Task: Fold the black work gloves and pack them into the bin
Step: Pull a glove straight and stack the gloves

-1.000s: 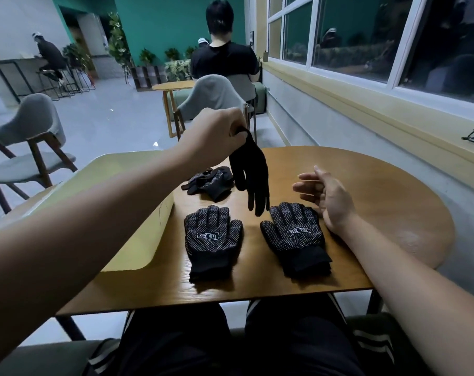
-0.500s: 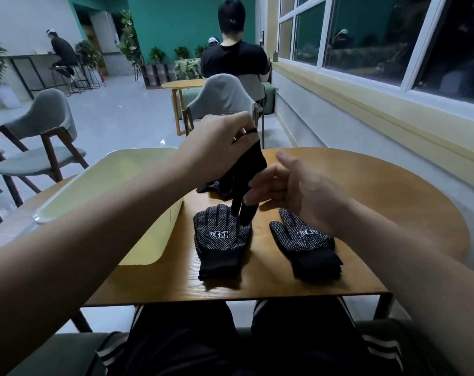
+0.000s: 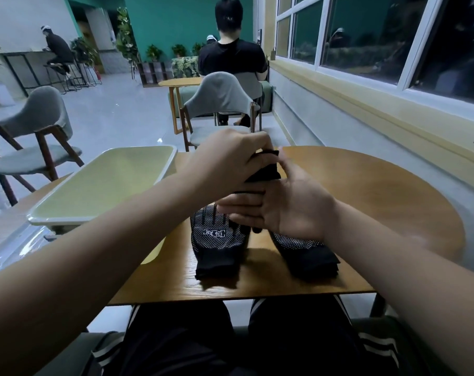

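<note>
My left hand (image 3: pixel 230 161) grips the cuff of a black work glove (image 3: pixel 265 169) and holds it up above the table. My right hand (image 3: pixel 282 207) lies against the hanging glove from the right, fingers straight and pointing left across it. Below them two black dotted gloves lie flat on the table, one at the centre (image 3: pixel 219 242) with a white logo, one to the right (image 3: pixel 306 253) partly hidden by my right wrist. The pale yellow-green bin (image 3: pixel 108 183) stands on the table's left side. My hands hide the crumpled glove seen earlier.
The round wooden table (image 3: pixel 379 191) ends in a straight near edge over my lap. A grey chair (image 3: pixel 222 99) stands just beyond the table, another at the left (image 3: pixel 37 123). A person sits with their back to me farther off. A window sill runs along the right.
My right hand has risen from the table and come in against the hanging glove. My left hand kept hold of the cuff and drew the glove closer over the two flat gloves.
</note>
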The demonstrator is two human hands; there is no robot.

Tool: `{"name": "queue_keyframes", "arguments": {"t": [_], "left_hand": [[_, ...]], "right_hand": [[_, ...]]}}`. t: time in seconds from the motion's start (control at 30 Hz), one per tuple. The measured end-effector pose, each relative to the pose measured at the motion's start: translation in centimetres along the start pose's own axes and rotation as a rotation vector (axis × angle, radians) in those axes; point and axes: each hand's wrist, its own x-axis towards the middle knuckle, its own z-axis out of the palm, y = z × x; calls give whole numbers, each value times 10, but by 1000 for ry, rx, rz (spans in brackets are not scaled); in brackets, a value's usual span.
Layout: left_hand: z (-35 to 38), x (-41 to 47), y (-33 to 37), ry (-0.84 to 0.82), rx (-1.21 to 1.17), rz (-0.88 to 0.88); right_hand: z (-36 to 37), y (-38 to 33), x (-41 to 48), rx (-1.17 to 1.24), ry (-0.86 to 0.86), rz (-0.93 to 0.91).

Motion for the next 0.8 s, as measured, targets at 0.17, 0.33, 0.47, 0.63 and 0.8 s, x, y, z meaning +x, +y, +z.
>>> {"name": "queue_keyframes", "arguments": {"t": [0.17,0.33,0.47,0.63,0.8], "left_hand": [[17,-5,17,-21,-94,6],[39,-14,35,24,-103,29],[53,-24,46,51,-116,31],[70,-40,59,27,-192,-22],[91,-54,73,-21,-329,-101]], "right_hand": [[-20,-8,2,123,43,-80],[-24,-22,-13,195,112,-124],[-36,-29,-22,161,125,-88],[-69,-30,-22,111,9,-34],[-85,-26,-22,98,-13,-22]]}}
